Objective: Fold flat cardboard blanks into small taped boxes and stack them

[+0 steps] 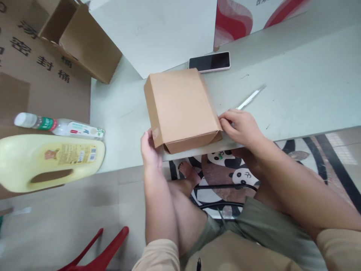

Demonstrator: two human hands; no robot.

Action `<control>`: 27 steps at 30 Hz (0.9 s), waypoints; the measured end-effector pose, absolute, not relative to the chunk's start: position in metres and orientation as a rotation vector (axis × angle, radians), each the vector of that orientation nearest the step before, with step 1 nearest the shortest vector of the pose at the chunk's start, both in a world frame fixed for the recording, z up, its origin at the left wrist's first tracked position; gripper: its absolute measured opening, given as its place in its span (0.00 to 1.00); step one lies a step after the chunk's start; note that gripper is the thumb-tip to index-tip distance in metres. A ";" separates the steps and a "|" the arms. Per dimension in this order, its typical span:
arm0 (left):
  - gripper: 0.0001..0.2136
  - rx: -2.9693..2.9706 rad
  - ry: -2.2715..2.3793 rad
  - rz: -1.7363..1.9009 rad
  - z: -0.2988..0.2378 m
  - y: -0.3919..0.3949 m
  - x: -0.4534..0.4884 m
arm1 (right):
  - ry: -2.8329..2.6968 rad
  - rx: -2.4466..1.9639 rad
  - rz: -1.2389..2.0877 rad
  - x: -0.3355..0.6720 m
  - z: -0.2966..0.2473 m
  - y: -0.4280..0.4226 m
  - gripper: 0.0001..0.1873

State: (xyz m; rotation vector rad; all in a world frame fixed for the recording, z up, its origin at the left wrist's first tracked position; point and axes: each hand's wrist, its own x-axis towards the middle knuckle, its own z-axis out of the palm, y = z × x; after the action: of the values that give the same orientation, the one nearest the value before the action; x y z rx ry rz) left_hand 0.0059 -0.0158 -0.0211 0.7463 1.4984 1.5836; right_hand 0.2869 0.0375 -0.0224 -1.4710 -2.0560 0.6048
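A brown cardboard box (182, 103) lies on the light table close to its front edge. Its near side shows a flap that is not fully flush. My left hand (150, 148) grips the box's near left corner, the fingers partly hidden behind its side. At the near right corner, my right hand (239, 126) has thumb and index finger pinched on the cardboard edge. Just beyond the right hand lies a slim utility knife (251, 97), apart from the box. A phone (210, 62) with a dark screen rests behind the box's far edge.
Left on the table are a clear plastic bottle (60, 126), a pale yellow jug (52, 162) and an open carton (90, 45). A large white box (158, 34) stands at the back, beside a red-and-white one (237, 22). Below left is a red stool or chair (104, 252).
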 end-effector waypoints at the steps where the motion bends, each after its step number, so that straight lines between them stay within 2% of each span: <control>1: 0.25 0.710 1.485 1.559 -0.021 -0.016 0.006 | -2.051 -1.415 0.646 0.287 -0.022 0.037 0.14; 3: 0.26 0.702 1.455 1.546 -0.020 -0.016 0.008 | -1.996 -1.310 0.709 0.287 -0.022 0.036 0.13; 7: 0.21 0.756 1.425 1.697 -0.016 -0.015 0.010 | -1.823 -1.098 0.780 0.289 -0.025 0.036 0.13; 13: 0.21 0.771 1.396 1.819 -0.012 -0.014 0.010 | -1.815 -0.983 0.977 0.286 -0.031 0.033 0.39; 15: 0.22 0.769 1.405 1.807 -0.013 -0.015 0.011 | -1.791 -0.965 1.064 0.283 -0.034 0.031 0.46; 17: 0.21 0.777 1.419 1.799 -0.013 -0.015 0.013 | -1.740 -0.977 1.090 0.281 -0.037 0.030 0.43; 20: 0.21 0.841 1.403 1.761 -0.015 -0.015 0.014 | -1.686 -1.027 1.072 0.280 -0.041 0.030 0.32; 22: 0.23 0.901 1.388 1.734 -0.016 -0.016 0.014 | -1.636 -1.075 1.073 0.279 -0.042 0.031 0.28; 27: 0.24 1.001 1.410 1.713 -0.023 -0.015 0.014 | -1.497 -1.201 0.962 0.279 -0.042 0.033 0.32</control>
State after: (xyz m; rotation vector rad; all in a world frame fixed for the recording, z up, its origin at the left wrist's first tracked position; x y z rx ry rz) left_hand 0.0144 -0.0151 -0.0226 1.0008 1.4097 1.7127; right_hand 0.2794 0.0335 -0.0420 -1.2009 -1.4973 0.9624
